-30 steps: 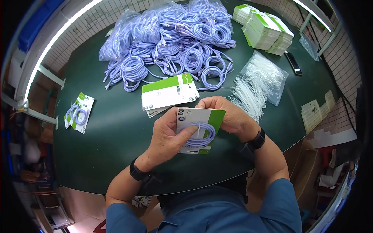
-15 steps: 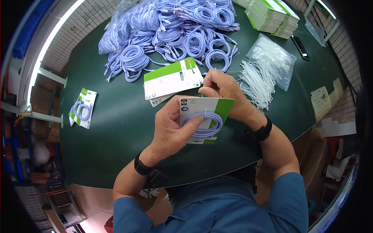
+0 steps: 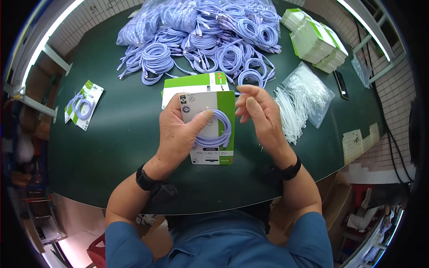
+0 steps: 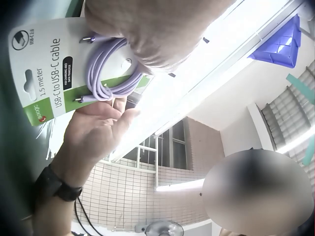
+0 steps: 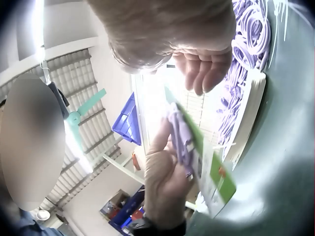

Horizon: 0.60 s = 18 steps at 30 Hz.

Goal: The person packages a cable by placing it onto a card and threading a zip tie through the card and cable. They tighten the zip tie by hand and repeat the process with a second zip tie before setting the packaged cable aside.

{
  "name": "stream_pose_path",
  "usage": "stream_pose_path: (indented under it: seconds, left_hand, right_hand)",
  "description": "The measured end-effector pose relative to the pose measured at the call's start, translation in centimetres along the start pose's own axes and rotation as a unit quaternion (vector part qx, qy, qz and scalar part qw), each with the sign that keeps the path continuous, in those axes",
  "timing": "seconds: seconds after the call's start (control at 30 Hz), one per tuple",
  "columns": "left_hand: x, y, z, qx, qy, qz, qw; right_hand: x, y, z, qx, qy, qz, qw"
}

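My left hand (image 3: 174,134) holds a white and green cable card (image 3: 196,102) upright over the table, thumb pressed across its front. Under that thumb lies a coiled lilac USB-C cable (image 3: 228,129), flat against the card; both metal plugs show in the left wrist view, where the card (image 4: 44,54) reads "USB-C to USB-C cable". Just right of the card's edge is my right hand (image 3: 264,118), fingers loosely bent with nothing visible in them. Behind the held card, more flat cards (image 3: 190,83) lie on the table, partly hidden.
A big heap of lilac cables (image 3: 201,44), partly bagged, covers the back of the table. White cable ties (image 3: 286,114) spill from a clear bag at right. Further back are stacked cards (image 3: 313,42) and a phone (image 3: 341,85). Carded cables (image 3: 83,107) lie at far left.
My right hand has come away from behind the card's top edge to its right side, its fingers loosening. The left hand still holds the card and cable, now more upright and face-on.
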<state>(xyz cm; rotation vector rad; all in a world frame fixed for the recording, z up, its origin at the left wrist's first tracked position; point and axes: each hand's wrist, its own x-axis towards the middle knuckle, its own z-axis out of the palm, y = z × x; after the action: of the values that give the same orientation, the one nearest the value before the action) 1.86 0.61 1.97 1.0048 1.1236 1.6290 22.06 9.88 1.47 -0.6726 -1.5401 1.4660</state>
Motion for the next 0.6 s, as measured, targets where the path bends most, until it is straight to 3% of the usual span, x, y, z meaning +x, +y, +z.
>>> stream_pose_path:
  seconds: [0.03,0.1,0.3,0.33,0.4,0.43,0.53,0.6]
  left_hand:
    - [0.2,-0.1,-0.2,-0.008,0.008,0.009,1.0]
    - [0.6,-0.3,-0.5,-0.01,0.005,0.014,1.0]
    - [0.1,-0.7,0.5,-0.008,0.037,0.049,0.998]
    - [0.0,-0.4,0.4,0.103,0.053,0.123,0.986]
    - [-0.1,0.3,0.3,0.315,0.082,0.268,0.907]
    - [-0.2,0.6,0.4,0.316,0.076,0.271,0.906]
    - [-0.5,1.7,0.4,0.529,-0.108,0.379,0.751]
    - [-0.3,1.3,0.6,0.533,-0.129,0.382,0.744]
  right_hand:
    - [-0.3,0.1,0.1,-0.008,-0.011,-0.003,1.0]
    - [-0.8,0.4,0.4,-0.066,-0.141,0.025,0.987]
    - [-1.5,0.1,2.6,-0.118,-0.099,0.009,0.988]
    - [-1.2,-0.2,2.1,-0.104,-0.093,0.023,0.99]
    - [-0.8,-0.7,1.7,-0.088,-0.081,0.032,0.992]
    - [-0.7,-0.8,1.6,-0.08,-0.069,0.031,0.994]
    - [-0.7,-0.7,1.3,-0.055,-0.033,0.03,0.997]
    - [-0.6,0.4,1.1,-0.037,-0.037,0.011,0.999]
